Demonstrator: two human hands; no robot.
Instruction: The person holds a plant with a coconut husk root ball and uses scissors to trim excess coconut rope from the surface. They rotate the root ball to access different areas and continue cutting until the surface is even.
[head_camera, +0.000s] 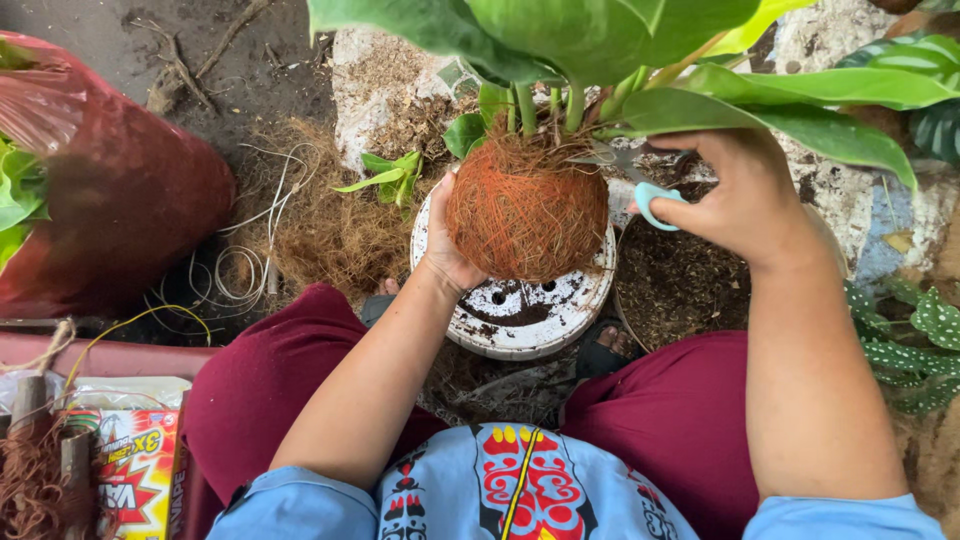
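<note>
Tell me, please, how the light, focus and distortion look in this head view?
Head view: soft, even daylight, no hard shadows or glare; the fibre ball, left hand and right hand with scissors are sharp; the red bag at the left edge is blurred; a wide lens stretches the forearms.

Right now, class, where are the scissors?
In the head view, the scissors are in the right hand, right of the fibre-wrapped root ball, under the leaves.
</note>
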